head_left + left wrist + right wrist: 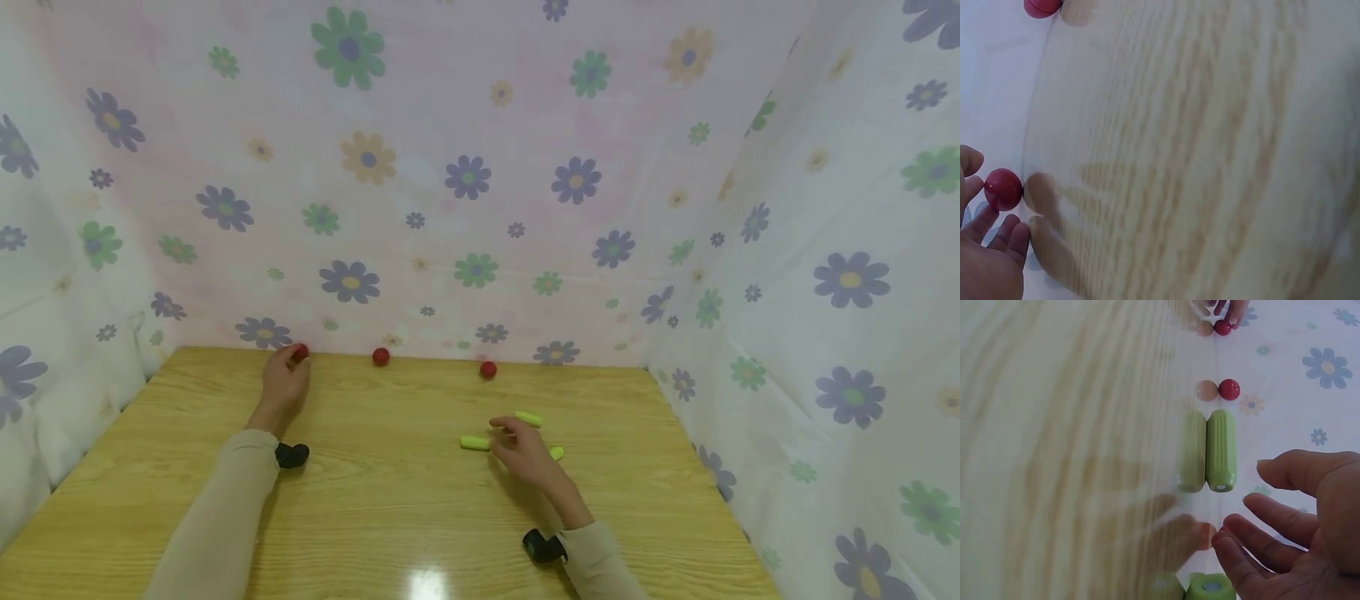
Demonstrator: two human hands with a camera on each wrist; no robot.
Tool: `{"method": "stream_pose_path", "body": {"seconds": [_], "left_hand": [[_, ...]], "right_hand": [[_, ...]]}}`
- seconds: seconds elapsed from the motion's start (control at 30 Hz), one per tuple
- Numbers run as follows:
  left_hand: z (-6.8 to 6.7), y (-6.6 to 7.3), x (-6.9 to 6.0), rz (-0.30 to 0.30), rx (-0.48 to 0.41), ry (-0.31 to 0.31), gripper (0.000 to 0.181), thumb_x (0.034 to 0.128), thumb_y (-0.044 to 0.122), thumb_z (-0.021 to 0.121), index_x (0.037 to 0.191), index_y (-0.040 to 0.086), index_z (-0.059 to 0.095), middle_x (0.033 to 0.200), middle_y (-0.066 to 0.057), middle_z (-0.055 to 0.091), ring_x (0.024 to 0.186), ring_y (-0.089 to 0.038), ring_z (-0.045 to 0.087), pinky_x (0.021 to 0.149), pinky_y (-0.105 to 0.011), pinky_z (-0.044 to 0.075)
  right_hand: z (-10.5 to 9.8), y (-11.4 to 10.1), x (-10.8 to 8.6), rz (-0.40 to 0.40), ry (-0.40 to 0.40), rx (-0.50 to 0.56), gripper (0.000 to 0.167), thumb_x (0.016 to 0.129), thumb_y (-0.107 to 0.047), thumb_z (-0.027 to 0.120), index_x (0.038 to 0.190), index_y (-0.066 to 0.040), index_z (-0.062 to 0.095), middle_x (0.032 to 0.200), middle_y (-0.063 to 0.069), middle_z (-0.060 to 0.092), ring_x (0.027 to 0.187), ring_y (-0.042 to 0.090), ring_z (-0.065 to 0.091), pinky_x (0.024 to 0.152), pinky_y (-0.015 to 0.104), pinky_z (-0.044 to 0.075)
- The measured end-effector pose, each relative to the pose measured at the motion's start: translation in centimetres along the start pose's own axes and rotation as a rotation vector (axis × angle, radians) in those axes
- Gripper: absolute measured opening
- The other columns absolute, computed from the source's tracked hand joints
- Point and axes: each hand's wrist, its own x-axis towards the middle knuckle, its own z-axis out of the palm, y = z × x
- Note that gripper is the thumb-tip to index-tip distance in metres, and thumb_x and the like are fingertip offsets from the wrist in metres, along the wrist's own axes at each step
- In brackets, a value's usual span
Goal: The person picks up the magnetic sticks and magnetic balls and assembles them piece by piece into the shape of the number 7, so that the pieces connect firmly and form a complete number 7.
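At the back left of the table, my left hand [286, 385] has its fingertips around a red ball [301, 352]. In the left wrist view, the thumb and fingers of that hand [988, 259] touch the ball [1003, 190] from the side, and it rests on the tabletop. My right hand [525, 454] hovers among short, ribbed, lime-green cylinders, its fingers loosely bent and holding nothing. One cylinder [475, 443] lies left of its fingers, another [528, 419] beyond them. A third [556, 453] is partly hidden behind the hand. The right wrist view shows a gap between thumb and fingers [1266, 540].
Two more red balls sit along the back edge, one near the middle [381, 357] and one farther right [488, 370]. Flowered cloth [420, 108] hangs behind the wooden table [375, 500] and along both sides. A black wrist camera [292, 455] projects from the left sleeve.
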Motion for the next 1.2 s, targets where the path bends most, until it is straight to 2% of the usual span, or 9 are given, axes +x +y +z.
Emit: {"method": "stream_pose_path", "body": {"seconds": [0.07, 0.27, 0.4, 0.73, 1.03, 1.2], "left_hand": [[0.2, -0.1, 0.1, 0.006, 0.01, 0.005, 0.042, 0.104, 0.006, 0.048, 0.141, -0.015, 0.048, 0.139, -0.034, 0.045, 0.122, -0.042, 0.044, 0.102, -0.051, 0.039], [0.6, 0.0, 0.3, 0.014, 0.013, -0.016, 0.042, 0.1049, 0.007, 0.047, 0.142, -0.014, 0.049, 0.144, -0.035, 0.041, 0.135, -0.048, 0.038, 0.112, -0.057, 0.036], [0.7, 0.3, 0.3, 0.022, 0.042, -0.015, 0.041, 0.1049, 0.007, 0.048, 0.14, -0.014, 0.05, 0.141, -0.035, 0.042, 0.135, -0.049, 0.039, 0.113, -0.057, 0.035], [1.1, 0.2, 0.3, 0.038, 0.044, 0.013, 0.035, 0.1038, 0.005, 0.05, 0.132, -0.013, 0.059, 0.134, -0.034, 0.049, 0.131, -0.048, 0.043, 0.111, -0.056, 0.037], [1.3, 0.5, 0.1, -0.014, -0.013, -0.022, 0.034, 0.107, 0.01, 0.047, 0.132, -0.009, 0.06, 0.137, -0.03, 0.048, 0.131, -0.045, 0.044, 0.108, -0.056, 0.041], [1.4, 0.6, 0.2, -0.002, 0.011, -0.03, 0.035, 0.1059, 0.007, 0.048, 0.134, -0.011, 0.058, 0.137, -0.032, 0.048, 0.13, -0.046, 0.044, 0.109, -0.056, 0.041]], "right_hand": [[0.1, -0.1, 0.0, -0.011, -0.016, -0.006, 0.037, 0.099, -0.005, 0.063, 0.132, 0.009, 0.059, 0.131, 0.026, 0.061, 0.12, 0.043, 0.057, 0.1, 0.056, 0.049], [0.3, -0.7, 0.1, -0.035, -0.045, -0.039, 0.035, 0.097, -0.001, 0.064, 0.129, 0.011, 0.06, 0.126, 0.025, 0.064, 0.116, 0.041, 0.06, 0.098, 0.056, 0.049], [0.4, -0.7, 0.4, -0.047, -0.075, -0.067, 0.032, 0.096, 0.004, 0.063, 0.127, 0.01, 0.062, 0.124, 0.024, 0.065, 0.114, 0.039, 0.062, 0.096, 0.053, 0.051], [0.5, -0.3, 1.1, -0.017, -0.111, -0.078, 0.034, 0.092, 0.007, 0.064, 0.126, 0.007, 0.064, 0.12, 0.02, 0.067, 0.107, 0.035, 0.064, 0.091, 0.046, 0.055], [0.5, -0.1, 1.5, 0.029, -0.124, -0.02, 0.03, 0.093, 0.002, 0.068, 0.123, 0.006, 0.066, 0.117, 0.018, 0.069, 0.104, 0.03, 0.064, 0.089, 0.04, 0.055], [0.4, -0.1, 1.5, 0.03, -0.131, -0.023, 0.027, 0.093, 0.0, 0.069, 0.12, 0.004, 0.068, 0.115, 0.016, 0.069, 0.101, 0.027, 0.064, 0.087, 0.036, 0.055]]}}
